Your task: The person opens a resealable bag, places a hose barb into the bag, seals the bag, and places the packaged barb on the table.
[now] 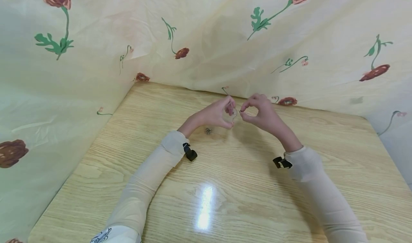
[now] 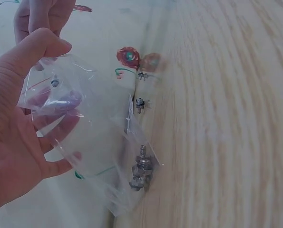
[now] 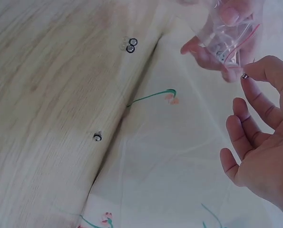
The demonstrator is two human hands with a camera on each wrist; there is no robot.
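Note:
My left hand (image 1: 213,113) holds a clear plastic zip bag (image 2: 96,142) by its upper part, thumb against the film, above the far part of the table. A red line runs along the bag, and one small metal fitting (image 2: 54,81) shows through the film. Just to the right, my right hand (image 1: 264,115) pinches another small metal piece (image 3: 245,75) between thumb and index fingertips, close to the bag's mouth. Its other fingers are loosely bent. On the wood below lie a cluster of metal fittings (image 1: 208,131) and single ones, such as this fitting (image 3: 97,137).
The wood-grain table (image 1: 225,185) meets a flower-printed cloth (image 1: 206,39) along its back edge, just behind both hands. More of that cloth hangs at the left side. Black straps (image 1: 190,152) sit at both wrists over light sleeves.

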